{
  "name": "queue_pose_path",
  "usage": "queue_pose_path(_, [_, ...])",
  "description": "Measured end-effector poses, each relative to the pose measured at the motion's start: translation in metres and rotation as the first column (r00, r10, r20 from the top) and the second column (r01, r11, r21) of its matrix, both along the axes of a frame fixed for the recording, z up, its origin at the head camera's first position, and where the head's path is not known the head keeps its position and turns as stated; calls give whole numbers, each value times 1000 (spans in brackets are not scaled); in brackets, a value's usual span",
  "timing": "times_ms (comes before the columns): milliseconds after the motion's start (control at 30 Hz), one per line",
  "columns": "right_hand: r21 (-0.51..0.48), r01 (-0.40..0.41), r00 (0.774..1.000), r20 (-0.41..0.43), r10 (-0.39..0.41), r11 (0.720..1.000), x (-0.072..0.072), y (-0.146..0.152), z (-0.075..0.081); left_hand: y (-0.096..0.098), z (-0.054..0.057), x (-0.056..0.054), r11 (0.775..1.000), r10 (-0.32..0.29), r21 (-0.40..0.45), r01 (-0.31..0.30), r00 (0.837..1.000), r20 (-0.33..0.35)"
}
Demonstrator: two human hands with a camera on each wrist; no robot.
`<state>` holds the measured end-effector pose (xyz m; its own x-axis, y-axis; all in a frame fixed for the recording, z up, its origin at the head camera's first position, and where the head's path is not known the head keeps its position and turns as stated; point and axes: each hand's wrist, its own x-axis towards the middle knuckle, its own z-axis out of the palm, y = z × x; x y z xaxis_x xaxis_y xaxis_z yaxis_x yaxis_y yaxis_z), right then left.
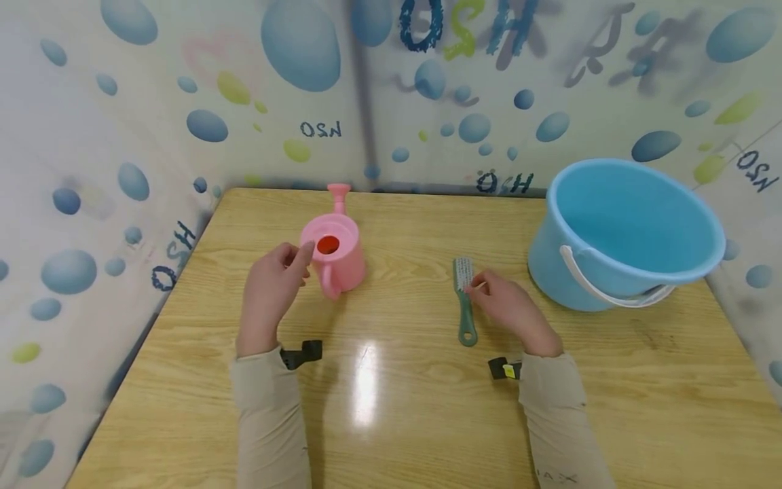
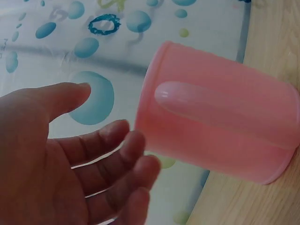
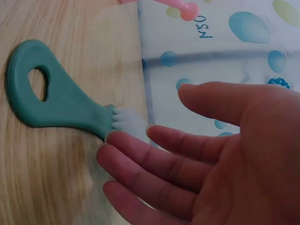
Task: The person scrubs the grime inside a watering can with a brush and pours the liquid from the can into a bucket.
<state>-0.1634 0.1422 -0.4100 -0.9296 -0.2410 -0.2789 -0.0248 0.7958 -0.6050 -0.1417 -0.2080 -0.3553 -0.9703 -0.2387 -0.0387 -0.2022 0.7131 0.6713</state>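
A pink watering can [image 1: 349, 261] stands upright on the left part of the wooden table, its spout toward the wall and its handle toward me. My left hand [image 1: 273, 288] hovers at its left side, fingers loosely bent and holding nothing; the left wrist view shows the thumb apart from the fingers, beside the can [image 2: 220, 112]. A green brush [image 1: 466, 316] with white bristles lies bristles up, right of the middle. My right hand [image 1: 507, 305] is just right of its bristles, fingers relaxed and empty. In the right wrist view the fingertips overlap the bristle end of the brush [image 3: 65, 98].
A large light-blue bucket [image 1: 550, 272] with a white handle stands at the back right of the table [image 1: 415, 407], close to my right hand. A sheet with blue and green dots [image 1: 391, 156] hangs behind the table and along both sides.
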Motion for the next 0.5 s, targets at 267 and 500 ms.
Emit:
queue_pose_path(267, [55, -22, 1000, 2, 22, 998, 1, 1, -6, -2, 0, 0, 991, -131, 19, 130, 970, 206])
queue_pose_path(500, [151, -4, 1000, 29, 0, 989, 1, 1, -10, -2, -1, -1, 986, -168, 54, 159, 939, 299])
